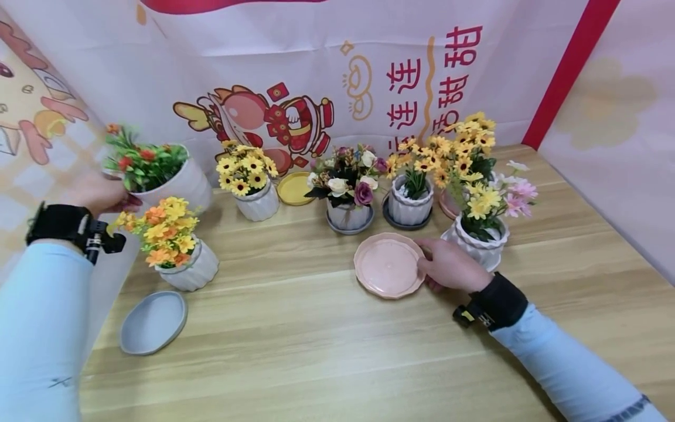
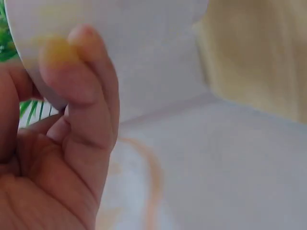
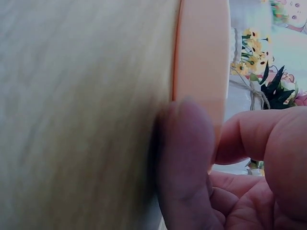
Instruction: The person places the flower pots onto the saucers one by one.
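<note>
At the far left, my left hand [image 1: 89,190] grips the rim of a large white flowerpot [image 1: 181,184] with green leaves and red flowers. The pot leans to the left; the left wrist view shows fingers [image 2: 91,100] against its outer wall. My right hand [image 1: 453,265] pinches the right edge of a pink scalloped saucer [image 1: 390,265], thumb on top and fingers under the rim. In the right wrist view, the saucer's edge [image 3: 201,52] runs between finger and thumb. A white pot of pink and yellow flowers [image 1: 477,243] stands just behind this hand.
A pot of orange flowers [image 1: 190,266] and a grey saucer [image 1: 153,322] are at the left. Along the back stand a yellow-daisy pot [image 1: 258,202], a yellow saucer [image 1: 295,189], a rose pot [image 1: 350,215] and a sunflower pot [image 1: 411,202] on dark saucers. A printed cloth [image 1: 295,35] hangs behind.
</note>
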### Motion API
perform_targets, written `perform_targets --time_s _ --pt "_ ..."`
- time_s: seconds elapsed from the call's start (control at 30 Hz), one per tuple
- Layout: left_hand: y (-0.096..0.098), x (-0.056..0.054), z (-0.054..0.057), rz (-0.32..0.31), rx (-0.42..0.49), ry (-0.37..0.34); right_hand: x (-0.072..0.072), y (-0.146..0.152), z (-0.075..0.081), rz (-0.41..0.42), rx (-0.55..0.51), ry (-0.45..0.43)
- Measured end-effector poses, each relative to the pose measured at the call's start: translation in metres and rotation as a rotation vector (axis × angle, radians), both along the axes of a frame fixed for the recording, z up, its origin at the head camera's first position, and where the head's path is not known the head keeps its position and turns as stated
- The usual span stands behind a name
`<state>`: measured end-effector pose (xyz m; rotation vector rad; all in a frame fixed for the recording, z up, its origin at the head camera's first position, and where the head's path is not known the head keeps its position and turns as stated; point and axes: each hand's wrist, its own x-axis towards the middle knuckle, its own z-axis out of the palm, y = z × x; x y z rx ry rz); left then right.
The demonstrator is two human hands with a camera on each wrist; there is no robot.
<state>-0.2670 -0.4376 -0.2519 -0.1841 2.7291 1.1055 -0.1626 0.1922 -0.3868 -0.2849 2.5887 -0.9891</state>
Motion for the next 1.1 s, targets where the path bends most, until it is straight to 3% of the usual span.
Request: perform_targets --time_s 0.03,0.1,0.23,0.4,0.57,0.73,1.1 --pt "0.003 0.004 0.007 0.040 0.063 0.025 0.000 0.000 0.001 0.000 -0.001 -0.001" --pt "0.009 0.012 0.025 0.097 0.082 0.082 0.000 0.000 0.001 0.000 0.001 -0.007" --pt "0.025 0.030 0.059 0.146 0.004 0.139 -0.001 0.002 0.003 -0.004 0.009 -0.017" --pt "0.051 0.049 0.084 0.075 -0.129 0.124 -0.002 0.004 0.004 0.005 0.005 -0.023" --pt "0.086 0.069 0.098 -0.067 -0.149 0.033 -0.004 0.005 0.003 0.001 0.011 -0.041" --pt "0.124 0.086 0.095 -0.162 -0.103 -0.004 -0.004 0.005 0.003 0.003 -0.003 -0.035" --pt "0.214 0.111 0.043 -0.331 -0.016 -0.057 0.001 -0.001 0.002 0.023 -0.037 -0.021"
